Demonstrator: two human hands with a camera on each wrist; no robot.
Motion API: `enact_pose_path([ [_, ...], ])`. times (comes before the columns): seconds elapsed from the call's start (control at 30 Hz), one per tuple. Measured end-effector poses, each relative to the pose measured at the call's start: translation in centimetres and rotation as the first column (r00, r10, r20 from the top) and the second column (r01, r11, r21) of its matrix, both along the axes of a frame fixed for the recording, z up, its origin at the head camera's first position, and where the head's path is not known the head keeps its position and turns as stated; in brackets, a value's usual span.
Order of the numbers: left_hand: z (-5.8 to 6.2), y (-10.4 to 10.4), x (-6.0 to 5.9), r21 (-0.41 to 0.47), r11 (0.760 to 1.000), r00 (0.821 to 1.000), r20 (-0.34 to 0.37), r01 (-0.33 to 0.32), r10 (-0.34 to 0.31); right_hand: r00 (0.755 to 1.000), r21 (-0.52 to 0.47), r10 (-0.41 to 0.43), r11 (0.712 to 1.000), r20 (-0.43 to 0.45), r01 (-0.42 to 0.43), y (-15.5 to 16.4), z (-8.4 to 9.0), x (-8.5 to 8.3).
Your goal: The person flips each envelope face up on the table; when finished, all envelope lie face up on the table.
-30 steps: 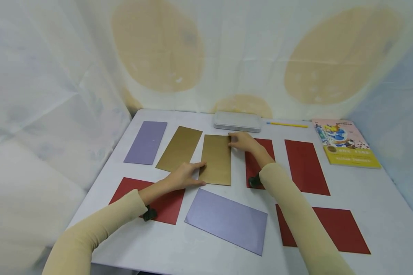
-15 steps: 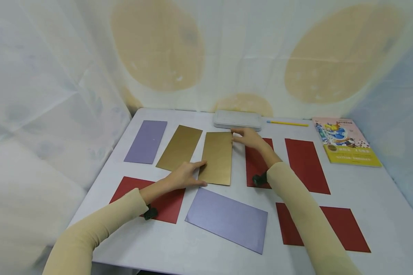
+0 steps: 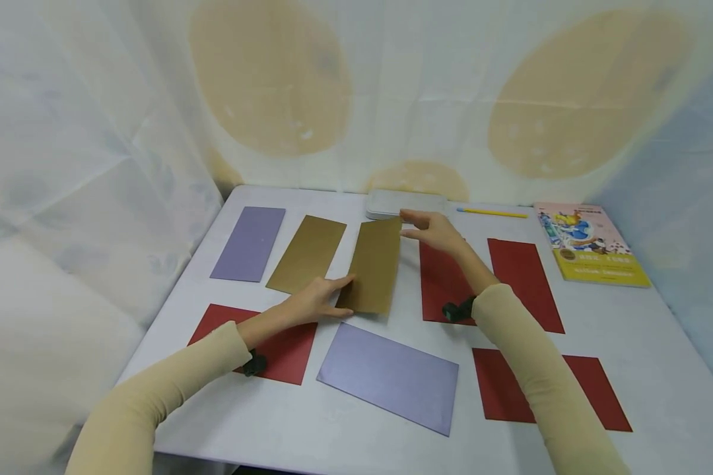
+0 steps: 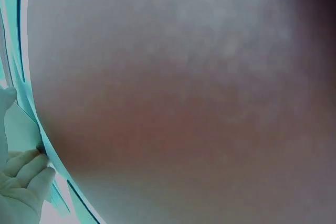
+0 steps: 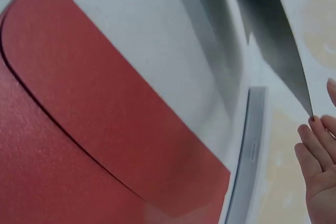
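A gold rectangular card (image 3: 373,264) is raised and tilted between both hands. My left hand (image 3: 315,305) holds its lower left edge, thumb and forefinger spread along it. At its far right corner, the fingertips of my right hand (image 3: 436,232) pinch the card. In the right wrist view the raised card (image 5: 268,30) looks grey and slightly bent, its corner at the fingertips. A blurred surface fills most of the left wrist view; some fingers (image 4: 31,174) show at its left edge. Another gold card (image 3: 307,254) lies just left of the held one.
Purple cards lie at the back left (image 3: 249,244) and front middle (image 3: 389,379). Red cards lie under the left forearm (image 3: 291,356) and on the right (image 3: 525,284). Behind are a grey flat case (image 3: 386,203), a yellow pencil (image 3: 493,212) and a book (image 3: 594,247).
The gold card has come up off the table and tilted, its far edge rising. My right hand has moved up and slightly right with its corner; the left hand has barely moved.
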State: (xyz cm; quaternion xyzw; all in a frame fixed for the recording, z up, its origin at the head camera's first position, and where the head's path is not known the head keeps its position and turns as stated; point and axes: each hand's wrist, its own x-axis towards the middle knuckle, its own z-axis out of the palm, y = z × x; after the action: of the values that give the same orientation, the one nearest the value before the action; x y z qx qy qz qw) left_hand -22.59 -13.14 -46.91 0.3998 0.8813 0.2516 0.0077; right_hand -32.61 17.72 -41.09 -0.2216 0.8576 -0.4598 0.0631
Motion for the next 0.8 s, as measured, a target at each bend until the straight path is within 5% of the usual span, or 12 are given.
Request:
enact_pose_path([
  [0.33, -0.2, -0.1, 0.1, 0.034, 0.995, 0.996, -0.026, 0.090, -0.089, 0.994, 0.004, -0.107, 0.994, -0.025, 0.107, -0.7, 1.4, 1.3],
  [0.8, -0.1, -0.4, 0.8, 0.085, 0.995, 0.984, 0.166, 0.058, -0.072, 0.976, 0.079, -0.167, 0.980, -0.142, 0.180, -2.7, 1.6, 1.6],
])
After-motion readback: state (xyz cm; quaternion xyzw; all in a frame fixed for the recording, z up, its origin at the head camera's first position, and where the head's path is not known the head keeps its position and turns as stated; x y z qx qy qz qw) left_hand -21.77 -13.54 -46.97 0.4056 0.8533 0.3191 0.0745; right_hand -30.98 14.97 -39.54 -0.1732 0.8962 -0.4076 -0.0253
